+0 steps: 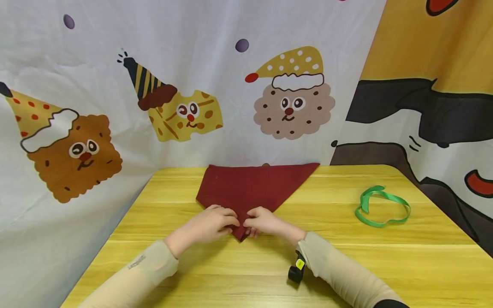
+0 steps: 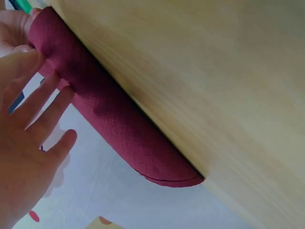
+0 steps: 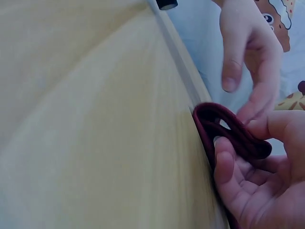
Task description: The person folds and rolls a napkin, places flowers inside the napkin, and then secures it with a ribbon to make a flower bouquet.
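Observation:
A dark red cloth [image 1: 250, 184], folded with a point towards the person, lies on the wooden table. My right hand [image 1: 265, 222] pinches the cloth near that point; in the right wrist view its thumb and fingers [image 3: 281, 129] hold a looped fold of the cloth [image 3: 238, 136]. On the other side, my left hand [image 1: 215, 222] touches the cloth. Its fingers [image 2: 52, 107] lie spread and fairly straight against the cloth [image 2: 114, 119] in the left wrist view. The right wrist view shows the left hand [image 3: 252, 47] with thumb and fingers apart.
A green ribbon [image 1: 383, 222] lies in a loose loop on the right of the table [image 1: 331, 265]. Behind the table hangs a white curtain [image 1: 231, 21] printed with cartoon biscuits and cheese. A small black device [image 1: 295, 273] sticks out from the right wrist.

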`<state>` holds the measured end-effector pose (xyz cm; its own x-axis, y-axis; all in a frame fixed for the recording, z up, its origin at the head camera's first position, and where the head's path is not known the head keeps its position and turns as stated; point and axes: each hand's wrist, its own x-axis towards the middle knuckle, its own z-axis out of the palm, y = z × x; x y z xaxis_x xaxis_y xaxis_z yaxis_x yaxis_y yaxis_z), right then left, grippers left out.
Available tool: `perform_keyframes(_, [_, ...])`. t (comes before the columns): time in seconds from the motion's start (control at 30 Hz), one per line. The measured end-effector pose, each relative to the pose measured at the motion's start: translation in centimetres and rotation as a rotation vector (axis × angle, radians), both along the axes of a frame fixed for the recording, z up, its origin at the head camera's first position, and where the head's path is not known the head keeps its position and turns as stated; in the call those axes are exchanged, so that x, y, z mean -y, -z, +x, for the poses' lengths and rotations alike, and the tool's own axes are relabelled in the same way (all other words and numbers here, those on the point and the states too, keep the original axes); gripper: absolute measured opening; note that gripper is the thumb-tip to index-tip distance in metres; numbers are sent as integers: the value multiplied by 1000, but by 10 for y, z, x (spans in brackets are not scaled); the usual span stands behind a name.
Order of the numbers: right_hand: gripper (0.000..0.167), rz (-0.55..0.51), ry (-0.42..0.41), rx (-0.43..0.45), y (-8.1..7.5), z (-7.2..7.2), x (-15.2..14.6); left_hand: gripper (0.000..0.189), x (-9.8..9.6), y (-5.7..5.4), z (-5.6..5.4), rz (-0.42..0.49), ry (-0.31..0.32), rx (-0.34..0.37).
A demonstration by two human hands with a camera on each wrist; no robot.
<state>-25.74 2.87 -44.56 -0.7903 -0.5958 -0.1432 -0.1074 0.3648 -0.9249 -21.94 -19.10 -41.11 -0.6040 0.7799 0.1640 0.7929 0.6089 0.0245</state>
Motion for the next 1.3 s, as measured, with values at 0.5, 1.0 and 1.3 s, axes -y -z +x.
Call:
perform_keyframes(0.5, [12, 271, 24, -302, -12, -11, -14, 35, -8, 5, -1, -101, -31, 188])
perform_keyframes(1.0, [10, 246, -116, -566, -17, -2, -7, 33, -12, 3, -1, -81, -38, 223])
perform_keyframes(1.3, [9, 302, -203, -543, -3, -6, -11, 36, -9, 1, -5, -111, -58, 229])
